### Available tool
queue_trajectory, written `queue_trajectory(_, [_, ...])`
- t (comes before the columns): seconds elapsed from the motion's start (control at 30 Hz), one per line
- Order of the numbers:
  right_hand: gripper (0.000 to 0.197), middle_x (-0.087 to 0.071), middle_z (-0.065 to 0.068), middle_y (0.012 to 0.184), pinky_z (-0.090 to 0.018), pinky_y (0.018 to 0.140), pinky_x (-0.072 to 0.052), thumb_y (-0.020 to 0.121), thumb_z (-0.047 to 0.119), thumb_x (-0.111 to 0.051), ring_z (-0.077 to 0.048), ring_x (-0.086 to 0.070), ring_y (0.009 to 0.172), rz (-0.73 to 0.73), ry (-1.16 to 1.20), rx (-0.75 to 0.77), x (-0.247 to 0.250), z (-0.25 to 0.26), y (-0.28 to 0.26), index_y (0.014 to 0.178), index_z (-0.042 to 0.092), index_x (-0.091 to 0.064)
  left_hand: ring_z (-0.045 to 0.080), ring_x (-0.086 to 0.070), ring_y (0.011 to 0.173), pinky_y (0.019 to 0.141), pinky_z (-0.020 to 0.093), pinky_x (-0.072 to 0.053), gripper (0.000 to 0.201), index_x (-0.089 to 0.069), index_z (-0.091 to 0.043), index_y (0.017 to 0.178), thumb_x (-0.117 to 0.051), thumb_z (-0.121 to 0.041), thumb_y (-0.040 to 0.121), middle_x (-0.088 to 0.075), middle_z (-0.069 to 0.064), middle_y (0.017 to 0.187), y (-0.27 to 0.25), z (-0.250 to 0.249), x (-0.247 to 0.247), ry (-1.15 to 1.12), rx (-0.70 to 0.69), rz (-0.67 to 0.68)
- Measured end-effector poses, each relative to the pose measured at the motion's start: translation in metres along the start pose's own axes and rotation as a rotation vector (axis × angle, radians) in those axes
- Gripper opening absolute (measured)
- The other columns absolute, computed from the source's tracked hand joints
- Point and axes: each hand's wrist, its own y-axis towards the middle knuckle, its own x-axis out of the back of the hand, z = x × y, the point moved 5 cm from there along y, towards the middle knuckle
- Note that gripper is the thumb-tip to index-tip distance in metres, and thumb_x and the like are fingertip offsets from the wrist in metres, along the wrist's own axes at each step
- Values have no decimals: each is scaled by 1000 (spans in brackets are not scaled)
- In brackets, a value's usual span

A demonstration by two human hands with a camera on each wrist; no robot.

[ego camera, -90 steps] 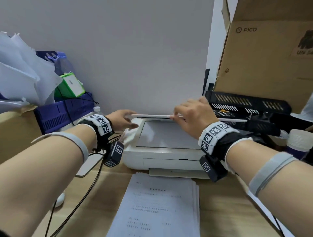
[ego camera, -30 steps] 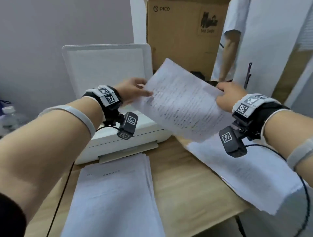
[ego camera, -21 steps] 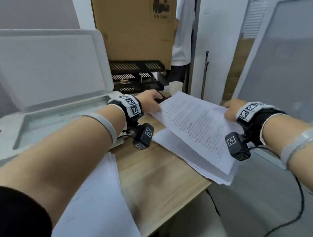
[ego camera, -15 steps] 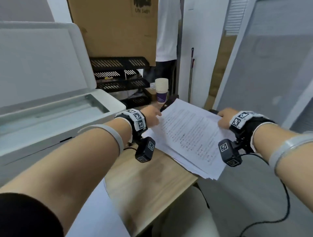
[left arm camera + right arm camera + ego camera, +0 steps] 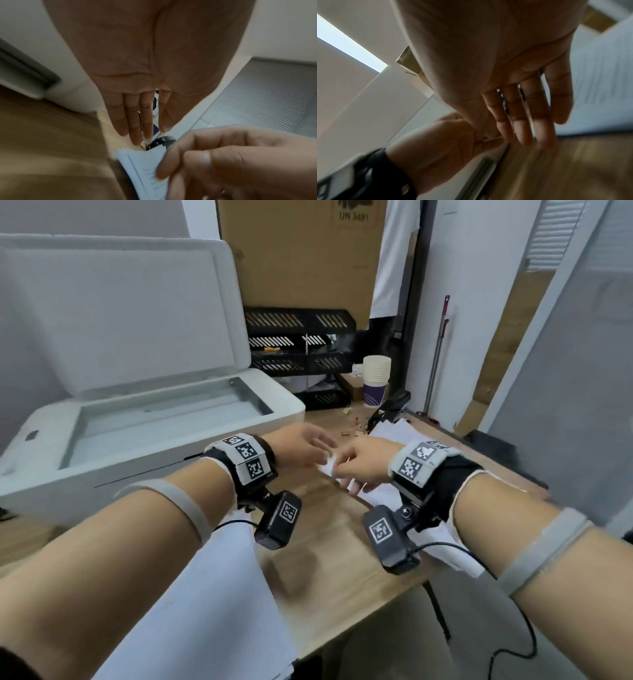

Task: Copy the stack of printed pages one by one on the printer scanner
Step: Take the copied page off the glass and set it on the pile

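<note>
The white printer (image 5: 154, 450) stands at the left with its lid (image 5: 120, 313) raised and the scanner glass (image 5: 164, 412) bare. A stack of printed pages (image 5: 219, 594) lies in front of it, partly under my left forearm. A second pile of pages (image 5: 390, 429) lies at the desk's right edge. My hands meet at that pile's near corner. My left hand (image 5: 305, 446) hovers with straight fingers (image 5: 135, 121) and holds nothing. My right hand (image 5: 363, 467) rests loosely bent fingertips (image 5: 163, 173) on the corner of the top page (image 5: 142, 162).
A black mesh tray rack (image 5: 298, 344), stacked paper cups (image 5: 376, 381) and a black stapler (image 5: 390, 409) stand behind the right pile. A large cardboard box (image 5: 301, 251) and a person in a white shirt (image 5: 394, 258) are behind. The desk (image 5: 325, 570) ends just right of the pile.
The page lifted off the glass travelled right and now lies on the right pile. Both hands let go of its sides and came together at its near corner.
</note>
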Motion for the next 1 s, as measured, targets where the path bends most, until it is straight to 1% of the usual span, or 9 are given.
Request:
queue_trajectory(0.07, [14,-68,-10,86,-34,66,-54,98,13,-52,-27,-65,72,180,78,24,-44,26,4,86,12,-59,17,-68,97,85,28,-57,29,-63,-9,124,-59,-5,95,-69,11,116,-27,18,11,-74,18,-37])
queue_trajectory(0.17, [13,-71,-19,86,-46,76,-57,95,15,-57,-36,-71,78,306,96,44,-92,47,10,89,4,-60,7,-68,80,72,16,-56,27,-63,-10,122,-57,-6,97,-72,11,109,-68,46,23,-54,79,-53])
queue_trajectory(0.3, [39,-76,-11,82,-48,78,-61,83,45,-70,-30,-75,76,284,-76,67,-130,63,19,89,6,-65,8,-69,90,86,22,-54,30,-63,-20,124,-64,-18,94,-72,1,109,-114,93,35,126,214,-22])
queue_trajectory(0.4, [51,-75,-2,72,-33,75,-59,73,65,-72,-21,-72,69,194,-278,112,-137,72,28,77,15,-65,12,-62,109,102,32,-48,43,-56,-26,134,-63,-19,93,-64,-3,124,-141,115,38,218,329,-42])
queue_trajectory(0.47, [46,-74,1,70,-28,67,-55,72,61,-76,-19,-71,68,180,-311,133,-141,77,33,69,16,-65,15,-55,121,107,31,-42,54,-49,-25,143,-64,-15,92,-56,-3,137,-153,119,38,243,362,-55])
queue_trajectory(0.63, [29,-76,-6,74,-44,82,-60,75,35,-83,-25,-75,80,227,-211,154,-147,76,43,77,7,-74,14,-48,129,110,32,-39,63,-45,-30,145,-66,-16,87,-48,-7,146,-165,131,39,285,419,-77])
queue_trajectory(0.7, [24,-76,-6,74,-43,82,-60,77,31,-81,-25,-75,81,236,-222,183,-146,77,43,70,11,-73,14,-49,129,111,35,-39,66,-43,-34,145,-67,-18,86,-48,-7,146,-168,135,38,274,438,-79])
queue_trajectory(0.83, [22,-74,-3,72,-38,75,-61,82,22,-72,-23,-73,78,189,-354,249,-142,79,40,62,17,-65,13,-52,124,107,35,-44,67,-42,-36,145,-70,-20,86,-51,-3,141,-169,128,35,266,372,-124])
queue_trajectory(1.0, [10,-68,3,84,-32,70,-54,83,27,-65,-19,-65,79,175,-522,377,-132,92,26,75,23,-62,15,-51,119,97,29,-44,57,-54,-33,136,-72,-16,85,-53,-2,131,-163,85,38,489,103,-186])
